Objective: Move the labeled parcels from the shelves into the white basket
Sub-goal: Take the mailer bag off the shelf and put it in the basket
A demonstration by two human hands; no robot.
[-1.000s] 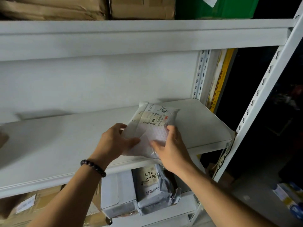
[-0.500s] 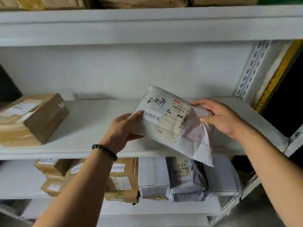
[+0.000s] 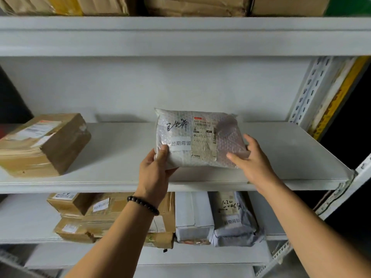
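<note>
A bubble-wrap parcel (image 3: pixel 197 137) with a shipping label, a white sticker and black handwriting is held up facing me above the middle shelf (image 3: pixel 281 157). My left hand (image 3: pixel 155 171) grips its lower left corner, thumb on the front. My right hand (image 3: pixel 255 157) lies with spread fingers against its lower right side. The white basket is not in view.
A taped brown box (image 3: pixel 44 143) lies at the shelf's left. Below are several labeled brown boxes (image 3: pixel 108 215), a white box (image 3: pixel 192 215) and a grey mailer bag (image 3: pixel 234 217). More cartons sit on the top shelf. A perforated upright (image 3: pixel 309 87) stands at right.
The parcel has been turned from a tilt to level, label facing me. My right hand slid from its top right edge down to its lower right side. The view shifted left.
</note>
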